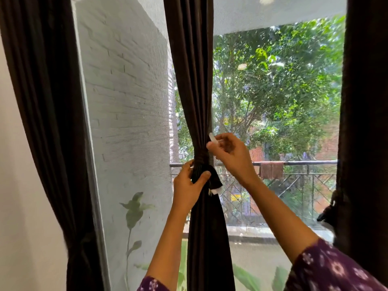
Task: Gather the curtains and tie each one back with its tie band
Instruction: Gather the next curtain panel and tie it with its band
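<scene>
Fingers (225, 140), right hand (233, 156), pinch white strip (211, 138); left hand (186, 183) grips pleated curtain (195, 85).

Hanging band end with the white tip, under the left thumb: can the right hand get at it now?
Probably yes: the hanging end dangles uncovered below the right hand, beside the left hand gripping the curtain. But the right hand is pinching a white strip and would have to release it.

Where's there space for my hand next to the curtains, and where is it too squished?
Two open gaps: a wide one between the left curtain and the middle curtain, and another between the middle curtain and the right curtain. It's crowded at the tie band, where the left hand grips the gathered cloth and the right hand pinches a white end.
</scene>
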`<control>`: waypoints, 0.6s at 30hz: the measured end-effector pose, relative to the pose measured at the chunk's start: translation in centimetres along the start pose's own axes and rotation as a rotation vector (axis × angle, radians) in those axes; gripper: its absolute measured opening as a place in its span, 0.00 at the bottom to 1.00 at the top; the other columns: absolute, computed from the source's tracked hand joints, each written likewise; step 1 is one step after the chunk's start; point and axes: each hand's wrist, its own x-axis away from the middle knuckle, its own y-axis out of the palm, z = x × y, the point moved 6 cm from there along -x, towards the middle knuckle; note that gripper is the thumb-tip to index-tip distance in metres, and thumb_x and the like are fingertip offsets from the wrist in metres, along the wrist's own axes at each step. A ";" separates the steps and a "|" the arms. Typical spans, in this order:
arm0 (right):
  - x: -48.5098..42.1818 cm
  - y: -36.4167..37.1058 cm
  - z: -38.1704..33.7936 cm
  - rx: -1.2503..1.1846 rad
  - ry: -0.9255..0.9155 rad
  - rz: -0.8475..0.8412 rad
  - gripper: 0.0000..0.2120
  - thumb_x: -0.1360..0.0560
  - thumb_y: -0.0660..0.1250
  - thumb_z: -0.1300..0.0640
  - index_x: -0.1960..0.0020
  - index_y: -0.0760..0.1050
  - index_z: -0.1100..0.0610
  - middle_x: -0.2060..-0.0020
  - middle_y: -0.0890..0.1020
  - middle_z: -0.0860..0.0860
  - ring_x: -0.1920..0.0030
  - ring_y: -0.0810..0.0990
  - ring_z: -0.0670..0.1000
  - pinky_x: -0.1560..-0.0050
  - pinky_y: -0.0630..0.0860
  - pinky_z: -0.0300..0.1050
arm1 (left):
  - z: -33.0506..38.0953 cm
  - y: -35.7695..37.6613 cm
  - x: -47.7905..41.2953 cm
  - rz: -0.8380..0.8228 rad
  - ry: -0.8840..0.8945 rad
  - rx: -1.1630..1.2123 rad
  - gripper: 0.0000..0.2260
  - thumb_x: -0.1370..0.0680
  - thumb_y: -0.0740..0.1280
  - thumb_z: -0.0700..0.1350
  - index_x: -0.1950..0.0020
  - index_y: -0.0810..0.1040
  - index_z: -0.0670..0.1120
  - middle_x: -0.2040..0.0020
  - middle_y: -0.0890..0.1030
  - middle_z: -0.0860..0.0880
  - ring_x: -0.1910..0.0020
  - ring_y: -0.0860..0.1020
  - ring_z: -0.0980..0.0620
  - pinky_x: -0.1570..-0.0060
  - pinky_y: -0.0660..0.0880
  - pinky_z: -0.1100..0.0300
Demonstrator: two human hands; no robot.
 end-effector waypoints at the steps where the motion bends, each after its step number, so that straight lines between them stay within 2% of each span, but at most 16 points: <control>1: -0.7 0.1 -0.3 0.034 0.027 -0.040 0.17 0.30 0.71 0.42 0.52 0.77 0.55 0.59 0.83 0.54 0.57 0.83 0.52 0.58 0.80 0.47 | -0.3 0.3 -0.3 -0.022 -0.024 0.026 0.15 0.26 0.71 0.46 0.40 0.75 0.48 0.50 0.81 0.53 0.51 0.80 0.61 0.53 0.76 0.70; 3: -1.9 0.3 -0.6 -0.018 0.106 -0.131 0.12 0.27 0.70 0.50 0.56 0.77 0.59 0.62 0.82 0.55 0.63 0.81 0.51 0.62 0.78 0.44 | -0.7 0.8 -0.6 -0.066 -0.100 0.105 0.14 0.26 0.71 0.45 0.42 0.77 0.46 0.50 0.82 0.49 0.50 0.81 0.53 0.51 0.78 0.61; 5: -2.3 0.6 -0.4 -0.172 0.276 -0.202 0.08 0.24 0.67 0.59 0.56 0.75 0.64 0.67 0.80 0.55 0.71 0.77 0.47 0.68 0.75 0.38 | -1.1 1.4 -0.7 -0.103 -0.172 0.206 0.11 0.25 0.70 0.43 0.43 0.77 0.45 0.51 0.83 0.47 0.51 0.82 0.50 0.54 0.79 0.60; 7: -2.1 1.0 0.7 -0.304 0.497 -0.236 0.07 0.23 0.65 0.61 0.57 0.74 0.65 0.72 0.77 0.53 0.75 0.73 0.44 0.74 0.73 0.34 | -1.1 1.8 -0.7 -0.142 -0.224 0.283 0.08 0.25 0.70 0.40 0.47 0.77 0.47 0.53 0.83 0.47 0.54 0.82 0.50 0.56 0.78 0.59; 10: -1.5 2.0 2.5 -0.415 0.725 -0.240 0.08 0.20 0.58 0.61 0.57 0.72 0.61 0.68 0.75 0.53 0.70 0.71 0.46 0.73 0.67 0.34 | -1.0 2.2 -0.5 -0.190 -0.254 0.303 0.07 0.26 0.69 0.38 0.51 0.75 0.46 0.60 0.81 0.47 0.61 0.81 0.49 0.60 0.78 0.56; 12: -1.4 2.4 2.8 -0.533 0.786 -0.187 0.09 0.20 0.55 0.62 0.58 0.69 0.61 0.67 0.73 0.54 0.69 0.69 0.46 0.76 0.67 0.33 | -1.1 2.5 -0.5 -0.210 -0.242 0.289 0.07 0.27 0.69 0.37 0.51 0.74 0.44 0.63 0.79 0.47 0.65 0.79 0.49 0.64 0.77 0.56; 15: -2.3 2.6 2.1 -0.651 0.787 -0.112 0.10 0.20 0.54 0.64 0.60 0.67 0.62 0.67 0.72 0.55 0.70 0.68 0.47 0.80 0.67 0.31 | -1.4 2.9 -0.7 -0.198 -0.223 0.284 0.08 0.28 0.71 0.38 0.51 0.76 0.43 0.63 0.79 0.47 0.63 0.79 0.50 0.63 0.77 0.57; 18: -3.5 2.6 1.0 -0.578 0.747 -0.121 0.11 0.20 0.54 0.64 0.61 0.66 0.62 0.69 0.71 0.55 0.71 0.67 0.47 0.81 0.67 0.31 | -1.4 3.2 -0.9 -0.217 -0.151 0.257 0.13 0.33 0.73 0.46 0.55 0.76 0.40 0.67 0.77 0.49 0.66 0.77 0.51 0.64 0.74 0.59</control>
